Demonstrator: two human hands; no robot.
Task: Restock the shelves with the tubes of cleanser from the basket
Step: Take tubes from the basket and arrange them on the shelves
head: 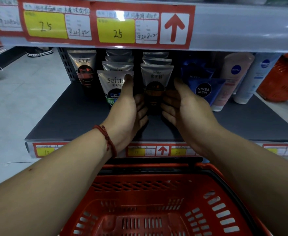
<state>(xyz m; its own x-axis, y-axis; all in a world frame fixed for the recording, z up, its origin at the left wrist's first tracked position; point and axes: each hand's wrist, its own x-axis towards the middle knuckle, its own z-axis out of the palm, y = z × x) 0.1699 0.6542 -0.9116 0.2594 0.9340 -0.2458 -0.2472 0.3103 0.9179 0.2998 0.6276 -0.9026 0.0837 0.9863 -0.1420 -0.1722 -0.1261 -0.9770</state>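
A silver and black Softto cleanser tube [156, 77] stands upright at the front of a row of like tubes on the dark shelf [71, 120]. My left hand [129, 108] and my right hand [187, 106] flank it, fingertips touching its lower sides, thumbs pointing up. To its left runs a row of white Softto tubes [111, 82]; my left thumb brushes the front one. One more black and silver tube [83, 65] stands further left. The red basket [139, 188] sits below my forearms, and no tubes show inside it.
Blue Nivea Men tubes [203, 90] and pale Nivea bottles [231, 77] stand right of my right hand. The upper shelf edge with price tags [116, 29] hangs low overhead. Another red basket [279, 79] sits at the far right. Grey floor tiles [24, 92] lie to the left.
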